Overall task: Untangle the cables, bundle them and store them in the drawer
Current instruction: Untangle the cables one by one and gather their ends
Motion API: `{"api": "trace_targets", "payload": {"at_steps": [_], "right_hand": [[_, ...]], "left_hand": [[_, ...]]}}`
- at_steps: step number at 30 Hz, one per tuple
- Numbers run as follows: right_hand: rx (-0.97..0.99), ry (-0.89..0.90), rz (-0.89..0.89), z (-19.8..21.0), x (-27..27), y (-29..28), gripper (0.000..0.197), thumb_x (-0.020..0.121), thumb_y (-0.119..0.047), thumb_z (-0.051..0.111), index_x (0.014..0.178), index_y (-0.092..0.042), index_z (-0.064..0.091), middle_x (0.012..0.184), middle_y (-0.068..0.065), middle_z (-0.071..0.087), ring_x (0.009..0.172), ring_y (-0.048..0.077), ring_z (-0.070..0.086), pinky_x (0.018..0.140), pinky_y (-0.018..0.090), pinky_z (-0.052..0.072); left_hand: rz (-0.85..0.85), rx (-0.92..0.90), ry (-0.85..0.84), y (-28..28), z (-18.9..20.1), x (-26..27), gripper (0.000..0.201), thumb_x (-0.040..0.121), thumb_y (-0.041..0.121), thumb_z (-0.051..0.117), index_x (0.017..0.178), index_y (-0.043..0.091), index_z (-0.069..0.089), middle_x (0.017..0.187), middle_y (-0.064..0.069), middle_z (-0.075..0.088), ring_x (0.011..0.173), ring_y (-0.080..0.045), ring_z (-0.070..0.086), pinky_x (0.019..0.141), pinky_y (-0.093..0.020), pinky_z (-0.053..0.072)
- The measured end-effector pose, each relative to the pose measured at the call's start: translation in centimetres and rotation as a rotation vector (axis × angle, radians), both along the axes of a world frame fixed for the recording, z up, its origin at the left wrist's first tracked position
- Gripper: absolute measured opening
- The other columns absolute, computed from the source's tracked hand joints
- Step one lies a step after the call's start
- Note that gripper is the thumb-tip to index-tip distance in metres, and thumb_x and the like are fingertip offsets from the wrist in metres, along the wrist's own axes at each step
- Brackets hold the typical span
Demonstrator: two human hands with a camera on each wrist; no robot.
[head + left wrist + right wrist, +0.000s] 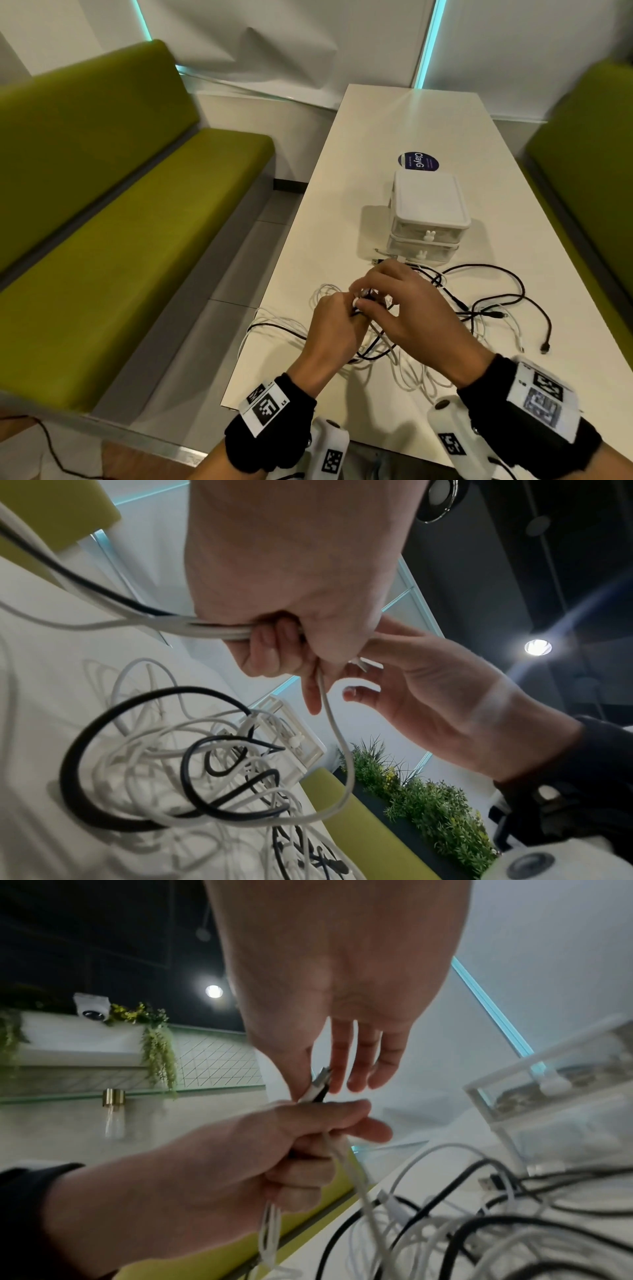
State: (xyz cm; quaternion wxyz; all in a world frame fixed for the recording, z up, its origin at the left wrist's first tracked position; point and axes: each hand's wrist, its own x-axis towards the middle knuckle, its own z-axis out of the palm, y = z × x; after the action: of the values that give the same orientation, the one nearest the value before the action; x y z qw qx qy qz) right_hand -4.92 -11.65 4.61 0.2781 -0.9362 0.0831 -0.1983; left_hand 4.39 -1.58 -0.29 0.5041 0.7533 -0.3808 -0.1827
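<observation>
A tangle of white and black cables (493, 308) sprawls over the near end of the white table (376, 137). Above it my two hands meet. My left hand (337, 322) grips a bunch of white and black strands in a fist (274, 642). My right hand (394, 301) pinches a white plug end (320, 1087) between thumb and forefinger, just above the left fist (301, 1139); its other fingers are straight. Loose loops (205, 764) hang from the hands down to the table. The white drawer unit (430, 202) stands behind the tangle, both drawers pushed in.
A round blue sticker (418, 161) lies beyond the drawer unit. Green benches flank the table on the left (120, 240) and right (589, 154). Some white cable hangs over the table's left edge (246, 329). A black cable end (545, 349) lies at the right.
</observation>
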Motion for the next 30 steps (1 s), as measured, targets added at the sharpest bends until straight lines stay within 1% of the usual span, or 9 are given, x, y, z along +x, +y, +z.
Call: {"api": "trace_targets", "payload": {"at_steps": [4,10,15,18,21,23,26,28,30], "right_hand": [[-0.045,0.039,0.033,0.9,0.2,-0.2,0.007,0.086,-0.021,0.068,0.085,-0.028,0.069,0.087,-0.011,0.059,0.077,0.005,0.053,0.069,0.024,0.044],[0.015,-0.010,-0.022,1.0,0.6,0.0,0.006,0.091,-0.019,0.062,0.088,-0.025,0.063,0.079,-0.013,0.064,0.074,0.008,0.057,0.070,0.031,0.047],[0.339,0.031,-0.047,1.6,0.9,-0.2,0.014,0.089,-0.027,0.066,0.103,-0.025,0.069,0.083,-0.010,0.073,0.078,0.007,0.066,0.069,0.023,0.051],[0.511,0.009,-0.138,1.5,0.8,-1.0,0.018,0.095,-0.027,0.057,0.107,-0.021,0.070,0.089,-0.006,0.073,0.078,0.005,0.066,0.064,0.016,0.049],[0.341,0.158,-0.173,0.5,0.3,-1.5,0.020,0.090,-0.038,0.060,0.103,-0.026,0.071,0.090,-0.015,0.071,0.071,0.004,0.063,0.069,0.028,0.051],[0.275,0.221,-0.180,0.1,0.3,-1.2,0.022,0.087,-0.040,0.064,0.104,-0.026,0.069,0.090,-0.017,0.070,0.070,0.002,0.063,0.070,0.023,0.050],[0.303,0.253,-0.180,-0.5,0.5,-0.4,0.022,0.087,-0.036,0.068,0.108,-0.032,0.063,0.090,-0.014,0.071,0.073,0.000,0.064,0.068,0.019,0.048],[0.292,0.320,-0.125,-1.3,0.6,0.2,0.007,0.090,-0.032,0.064,0.095,-0.028,0.068,0.081,-0.010,0.073,0.073,0.001,0.065,0.070,0.024,0.049],[0.283,0.303,-0.092,-1.7,0.6,0.9,0.019,0.094,-0.026,0.058,0.077,-0.026,0.067,0.066,-0.008,0.071,0.063,0.001,0.063,0.063,0.021,0.046]], "left_hand": [[-0.008,-0.005,-0.046,0.2,0.4,-0.1,0.032,0.077,0.022,0.046,0.048,0.035,0.046,0.042,0.004,0.039,0.052,-0.014,0.032,0.047,-0.029,0.025],[0.043,-0.002,-0.003,0.2,0.4,0.3,0.046,0.087,0.017,0.059,0.049,0.023,0.033,0.047,0.006,0.028,0.048,-0.010,0.023,0.046,-0.028,0.020],[-0.014,0.000,0.106,0.4,0.0,0.3,0.027,0.090,0.026,0.059,0.073,0.004,0.063,0.053,-0.006,0.047,0.051,-0.012,0.034,0.051,-0.035,0.028],[0.008,-0.082,0.229,0.5,1.0,0.2,0.025,0.097,0.023,0.056,0.082,0.010,0.070,0.048,0.014,0.054,0.046,0.001,0.043,0.051,-0.016,0.033],[0.105,-0.165,0.332,0.5,1.5,0.3,0.030,0.098,0.025,0.052,0.074,0.019,0.069,0.036,0.016,0.042,0.039,0.003,0.042,0.047,-0.012,0.031],[0.172,-0.215,0.379,0.6,1.1,0.1,0.039,0.094,0.038,0.052,0.061,0.022,0.065,0.038,0.013,0.035,0.040,-0.002,0.034,0.048,-0.019,0.027],[0.255,-0.271,0.448,0.7,0.6,0.1,0.045,0.091,0.050,0.048,0.075,0.016,0.071,0.045,0.011,0.027,0.044,-0.007,0.025,0.045,-0.022,0.024],[0.269,-0.312,0.474,0.7,0.9,0.4,0.048,0.092,0.050,0.046,0.081,0.012,0.073,0.045,0.012,0.026,0.043,-0.007,0.023,0.044,-0.020,0.024],[0.258,-0.332,0.482,0.8,1.1,0.6,0.047,0.090,0.051,0.048,0.085,0.013,0.074,0.046,0.010,0.025,0.044,-0.007,0.023,0.045,-0.020,0.025]]}}
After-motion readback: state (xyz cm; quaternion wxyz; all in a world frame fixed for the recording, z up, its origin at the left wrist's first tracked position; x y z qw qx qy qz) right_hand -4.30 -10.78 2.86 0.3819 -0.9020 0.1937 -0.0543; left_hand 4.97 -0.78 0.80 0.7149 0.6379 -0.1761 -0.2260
